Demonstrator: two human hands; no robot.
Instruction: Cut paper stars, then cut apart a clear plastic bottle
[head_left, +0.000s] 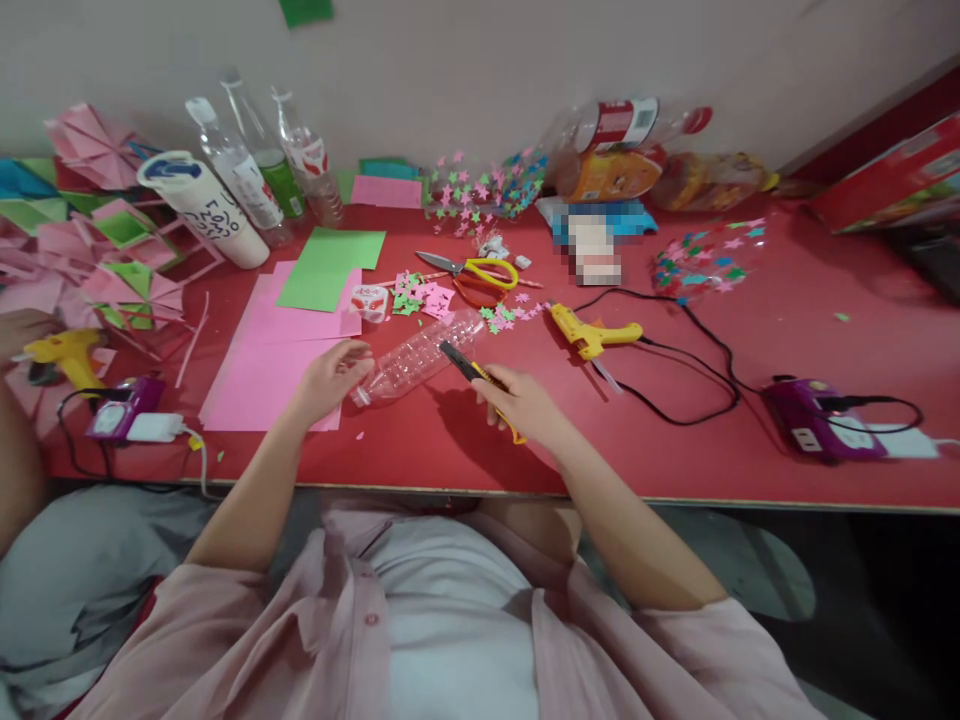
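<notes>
A clear plastic bottle (pixel 420 358) lies on its side on the red table, its neck pointing down to the left. Beside its neck end is my left hand (pixel 334 378), fingers loosely bent and apart, with nothing visible in them. My right hand (pixel 517 402) is closed around a box cutter (pixel 480 372) with a yellow and black handle. The cutter's dark tip is over the bottle's right part; whether it touches is unclear. Just beyond the bottle lie small pink and green paper stars (pixel 506 315) and yellow-handled scissors (pixel 480 272).
Pink sheets (pixel 255 350) and a green sheet (pixel 330 265) lie at left. A yellow glue gun (pixel 596 332) trails its cord to a purple power strip (pixel 829 420). Upright bottles (pixel 240 180) stand behind. At far left, another person's hand (pixel 26 335) is near a second glue gun (pixel 71 360).
</notes>
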